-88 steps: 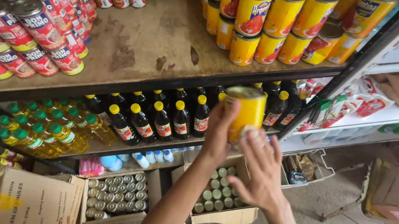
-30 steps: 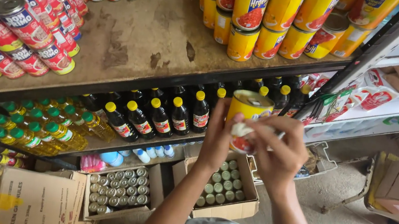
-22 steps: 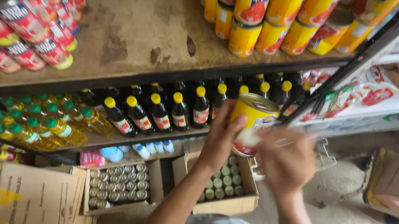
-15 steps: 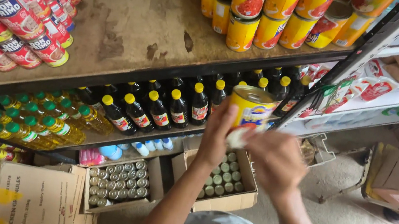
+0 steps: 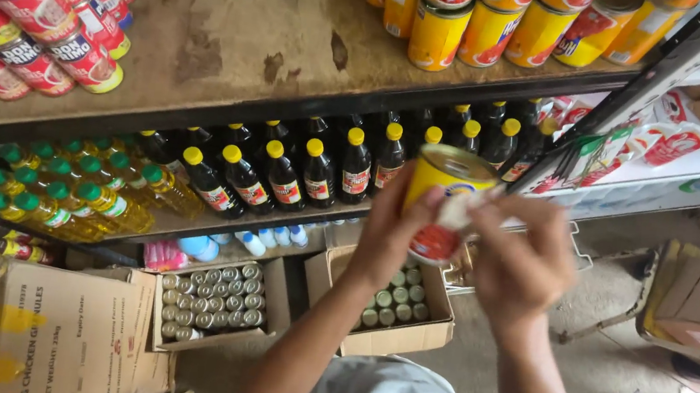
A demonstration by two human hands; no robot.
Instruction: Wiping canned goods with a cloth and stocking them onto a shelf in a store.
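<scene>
Since the earlier frame the yellow can (image 5: 442, 204) has come down from mid-air to just before the front edge of the shelf of dark bottles (image 5: 317, 170), above the open carton of cans (image 5: 395, 297). Left hand (image 5: 390, 238) is wrapped round its side; right hand (image 5: 517, 264) presses a pale cloth (image 5: 463, 210) to it, fingers closed. Risk — rubbing against a one-handed grip could slip the can onto the carton below. Can: yellow, red lower label, dull metal lid, upright.

A yellow can (image 5: 442, 201) with a red label is held before dark bottles (image 5: 281, 174) (yellow caps). Brown cartons (image 5: 53, 333) stand below.
</scene>
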